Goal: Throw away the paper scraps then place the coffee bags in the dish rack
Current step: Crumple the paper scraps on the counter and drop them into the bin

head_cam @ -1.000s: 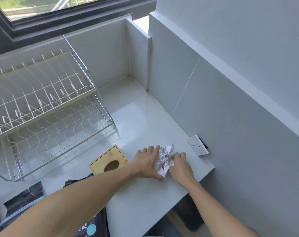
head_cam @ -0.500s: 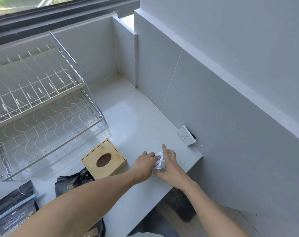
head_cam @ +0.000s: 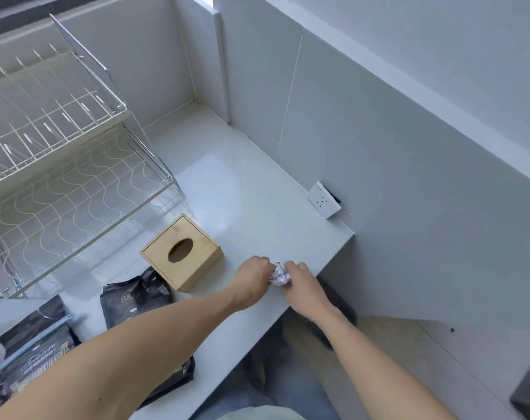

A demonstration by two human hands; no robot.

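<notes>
Both hands squeeze a crumpled paper wad at the worktop's right edge.

The left hand [head_cam: 251,278] and right hand [head_cam: 300,280] meet at about 5 o'clock from the picture's centre, fingers clamped together on the paper scraps [head_cam: 278,275], pressed into 1 small white ball between them, just above the worktop [head_cam: 242,192]. A wooden tissue box [head_cam: 181,251] sits just beside, at 9 o'clock from the hands. 2 black coffee bags [head_cam: 136,298] [head_cam: 36,353] lie at 8 o'clock, partly hidden by the left forearm. The wire dish rack [head_cam: 60,153], 2 tiers, stands at 10 o'clock. A white socket [head_cam: 323,200] sits at 2 o'clock against the wall.
</notes>
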